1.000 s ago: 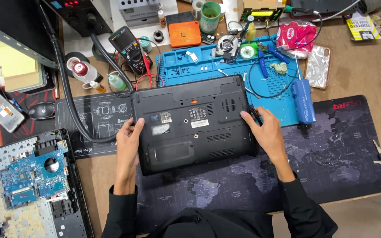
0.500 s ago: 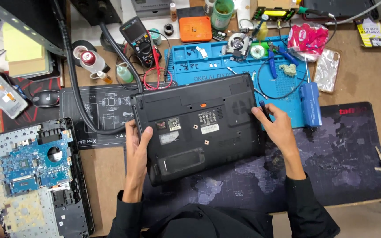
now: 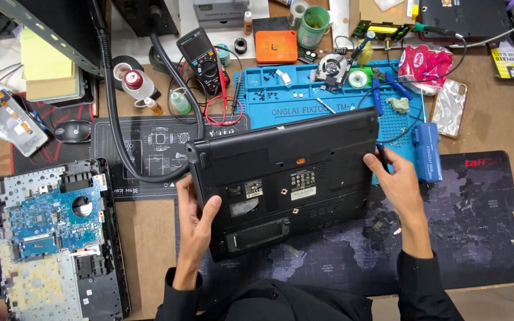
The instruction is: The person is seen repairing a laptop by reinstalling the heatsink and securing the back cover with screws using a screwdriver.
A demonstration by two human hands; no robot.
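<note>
**Gripping an upturned laptop at both ends**

Holding a black laptop (image 3: 284, 178) bottom side up, both hands clamp its short edges at the middle of the view. The left hand (image 3: 196, 223) sits at the 8 o'clock corner of the machine, thumb laid over the underside and fingers (image 3: 182, 190) curled round the edge, closed on the casing. The right hand (image 3: 397, 184) is at the 3 o'clock edge, fingers pressed against the side wall and closed on it; a small dark tool tip seems to stick up from that hand, though what it is cannot be told. The laptop lies skewed, its far edge over a blue repair mat (image 3: 322, 101) and its near edge over a dark desk mat printed with a world map (image 3: 465, 238).

On the wooden tabletop (image 3: 150, 238), at 9 o'clock from the laptop, lies an opened laptop chassis with a blue circuit board (image 3: 49, 220) exposed. At 11 o'clock stand a multimeter (image 3: 200, 56) with red leads and a small squeeze bottle (image 3: 179, 102). A black flexible hose (image 3: 114, 119) bends down from 11 o'clock to the laptop's far left corner. At 12 o'clock are an orange case (image 3: 276, 46) and a green cup (image 3: 313, 24). A small cooling fan (image 3: 331, 65) rests on the blue mat, and a blue cylindrical case (image 3: 428, 151) lies just beside the right hand at 2 o'clock.
</note>
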